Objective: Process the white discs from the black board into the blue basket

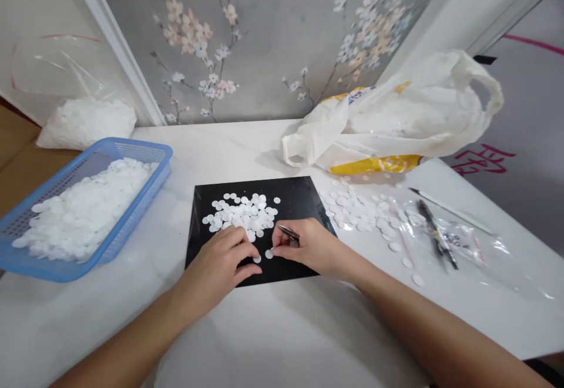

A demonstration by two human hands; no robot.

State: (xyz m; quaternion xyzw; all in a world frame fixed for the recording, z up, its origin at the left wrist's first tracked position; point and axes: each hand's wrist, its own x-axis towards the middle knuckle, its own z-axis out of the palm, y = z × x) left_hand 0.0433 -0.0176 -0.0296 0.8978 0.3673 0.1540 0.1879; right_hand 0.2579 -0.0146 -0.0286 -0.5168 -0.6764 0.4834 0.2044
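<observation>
A black square board (202, 200) lies on the white table, with a loose heap of small white round discs (247, 215) on its far half. My left hand (222, 265) rests at the board's near left, its thumb and index fingertip closed about one white disc (257, 259). Across from it, my right hand (308, 244) touches another white disc (269, 254) with its fingertips. A slim dark pen-like tool (288, 232) is tucked in the fingers of that hand; its exact kind is unclear.
On the left stands a blue plastic basket (165, 159) filled with white discs, before a clear bag (88, 121) of white pieces. A white plastic bag (396, 124) lies behind scattered discs (361, 209). Further right are a clear bag (493, 259), a black pen (436, 232) and a white stick (453, 211).
</observation>
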